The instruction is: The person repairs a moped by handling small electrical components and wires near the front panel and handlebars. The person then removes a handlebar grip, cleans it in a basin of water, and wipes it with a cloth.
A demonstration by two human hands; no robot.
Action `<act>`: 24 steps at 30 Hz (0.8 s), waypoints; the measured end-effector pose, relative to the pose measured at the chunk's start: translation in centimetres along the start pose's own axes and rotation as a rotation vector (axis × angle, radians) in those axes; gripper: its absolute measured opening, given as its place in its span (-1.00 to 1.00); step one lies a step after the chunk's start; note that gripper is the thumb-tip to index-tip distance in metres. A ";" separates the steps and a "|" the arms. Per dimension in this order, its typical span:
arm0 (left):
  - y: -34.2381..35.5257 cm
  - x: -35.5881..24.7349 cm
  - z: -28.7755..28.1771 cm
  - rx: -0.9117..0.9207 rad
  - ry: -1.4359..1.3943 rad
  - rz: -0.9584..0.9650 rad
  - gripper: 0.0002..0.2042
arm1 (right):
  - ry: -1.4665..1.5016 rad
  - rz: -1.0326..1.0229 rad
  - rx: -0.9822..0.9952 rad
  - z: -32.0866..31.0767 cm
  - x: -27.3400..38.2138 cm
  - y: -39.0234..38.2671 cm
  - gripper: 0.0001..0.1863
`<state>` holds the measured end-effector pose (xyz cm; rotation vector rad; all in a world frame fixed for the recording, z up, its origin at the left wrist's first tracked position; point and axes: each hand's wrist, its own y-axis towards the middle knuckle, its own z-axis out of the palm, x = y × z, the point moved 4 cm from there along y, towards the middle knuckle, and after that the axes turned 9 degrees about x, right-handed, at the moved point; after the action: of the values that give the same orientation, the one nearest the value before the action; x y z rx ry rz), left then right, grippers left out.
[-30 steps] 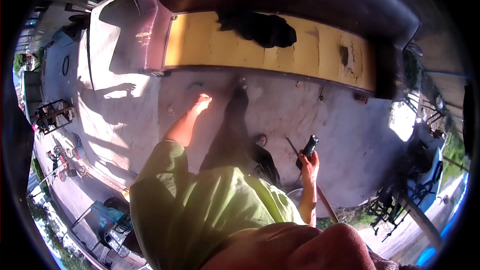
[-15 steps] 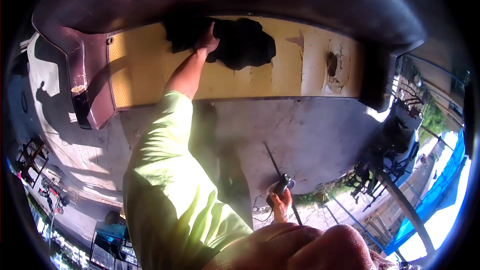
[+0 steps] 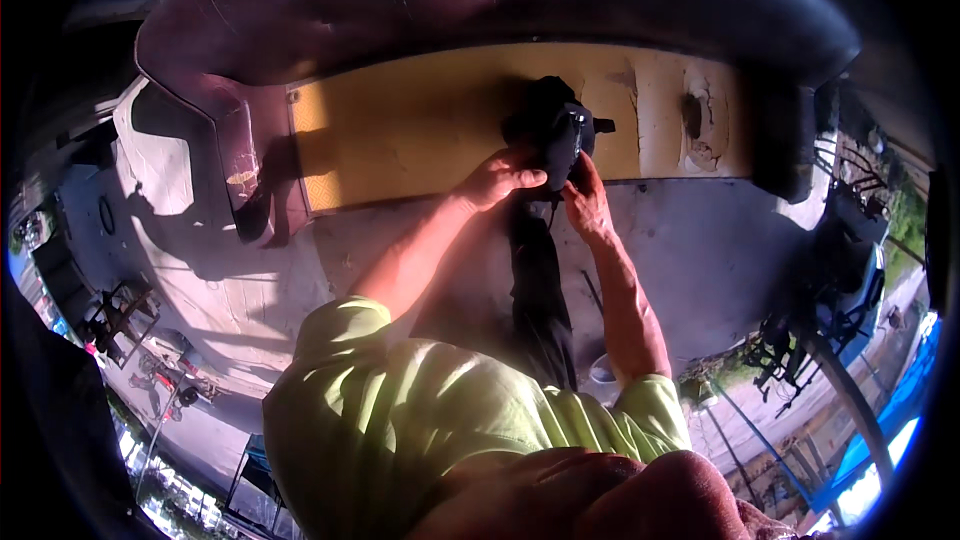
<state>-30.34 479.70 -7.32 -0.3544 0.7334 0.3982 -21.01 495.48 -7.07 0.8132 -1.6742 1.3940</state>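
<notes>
Both my hands are together over the front edge of a sofa's worn yellow seat (image 3: 420, 130). My left hand (image 3: 495, 180) is closed on the lower left side of a bunched black cloth (image 3: 550, 95), its thumb pointing right. My right hand (image 3: 588, 202) grips the lower right side of a dark hand-sized object (image 3: 568, 150) with small shiny details, held against the cloth. Its exact kind is too dark to make out. A short dark tab sticks out on its right. The fingertips of both hands are partly hidden.
The sofa has a tufted maroon backrest (image 3: 400, 10) and a scuffed left armrest (image 3: 240, 160). Its seat cover is cracked and torn, with a hole (image 3: 700, 120) at the right. A bucket (image 3: 604, 370) stands by my right forearm. Dark metal frames (image 3: 800, 340) stand at the right.
The black cloth, spread on the seat under my left hand, is now bunched nearer the front edge. My right hand has come up from low beside the bucket with its dark object to meet it.
</notes>
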 end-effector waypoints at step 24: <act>-2.0 -8.7 10.0 -0.713 0.127 0.304 -0.46 | -0.366 -0.200 0.591 0.1 15.2 -5.7 -0.58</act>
<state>-29.57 480.45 5.99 -0.9505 0.7547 0.9356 -23.44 494.46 8.96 1.6033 -1.3839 1.6910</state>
